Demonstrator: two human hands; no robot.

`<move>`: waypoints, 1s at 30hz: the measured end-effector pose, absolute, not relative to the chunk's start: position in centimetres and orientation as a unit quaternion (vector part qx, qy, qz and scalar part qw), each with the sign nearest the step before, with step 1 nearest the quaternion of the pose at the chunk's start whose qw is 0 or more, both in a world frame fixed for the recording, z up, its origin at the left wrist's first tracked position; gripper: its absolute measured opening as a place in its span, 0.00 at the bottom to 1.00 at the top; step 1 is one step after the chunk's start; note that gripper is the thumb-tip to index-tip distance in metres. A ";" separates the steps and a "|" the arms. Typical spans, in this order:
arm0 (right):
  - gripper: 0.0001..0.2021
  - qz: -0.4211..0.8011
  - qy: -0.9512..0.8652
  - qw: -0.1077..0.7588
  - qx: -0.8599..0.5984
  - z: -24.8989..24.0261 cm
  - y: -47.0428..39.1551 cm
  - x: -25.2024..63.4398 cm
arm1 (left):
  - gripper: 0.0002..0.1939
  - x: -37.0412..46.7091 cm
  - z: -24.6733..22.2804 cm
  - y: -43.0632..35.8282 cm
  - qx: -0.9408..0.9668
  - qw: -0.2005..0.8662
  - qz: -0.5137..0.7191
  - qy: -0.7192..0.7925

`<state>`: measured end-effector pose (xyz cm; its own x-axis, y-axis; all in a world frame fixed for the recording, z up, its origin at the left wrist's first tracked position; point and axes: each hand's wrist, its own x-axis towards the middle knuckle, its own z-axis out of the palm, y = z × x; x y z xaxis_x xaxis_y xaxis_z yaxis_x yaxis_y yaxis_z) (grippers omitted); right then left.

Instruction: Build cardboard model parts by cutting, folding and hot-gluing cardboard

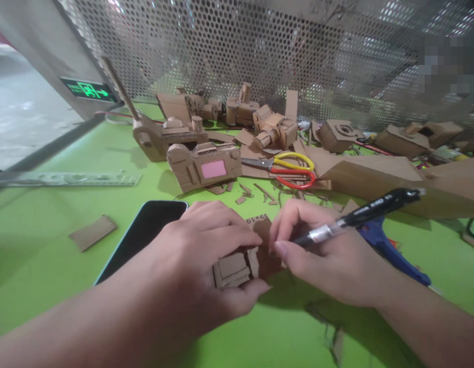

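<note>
My left hand (209, 255) is wrapped round a small layered cardboard piece (232, 270), with thumb below and fingers above. A darker flat cardboard piece (268, 248) with printed characters near its top lies just right of it, between my hands. In my right hand (317, 250) is a black pen (359, 217), slanting up to the right; its tip is hidden by my fingers at the flat cardboard. A black phone (147, 232) lies partly behind my left forearm. Beyond my hands stands a cardboard camera model (186, 171) with a pink rectangle.
Scissors (294, 168) with yellow and red handles lie among cardboard scraps (265, 193). Several cardboard models (275, 128) line the mesh wall. A blue tool (393, 253) is beside my right wrist. A clear ruler (75, 178) and loose cardboard piece (93, 232) lie left on the green table (37, 260).
</note>
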<state>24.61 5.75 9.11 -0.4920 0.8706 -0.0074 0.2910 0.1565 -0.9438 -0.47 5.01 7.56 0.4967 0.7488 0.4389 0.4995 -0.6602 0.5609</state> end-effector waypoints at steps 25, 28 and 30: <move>0.14 0.155 -0.809 0.113 -0.556 10.0 9.0 26.6 | 0.07 -0.9 10.3 6.0 0.693 0.338 0.392 0.502; 0.19 0.216 -0.821 0.196 -0.491 10.3 8.1 26.2 | 0.05 -0.8 10.7 6.0 0.682 0.353 0.413 0.489; 0.18 0.297 -0.814 0.242 -0.435 10.2 7.3 25.8 | 0.04 -0.6 11.0 5.8 0.667 0.378 0.419 0.487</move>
<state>25.82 7.28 10.23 -0.5032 0.8534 0.1361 0.5651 0.4442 -0.6952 -0.56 5.80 10.95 0.1747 0.9662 0.1896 0.3330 -0.2392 0.9121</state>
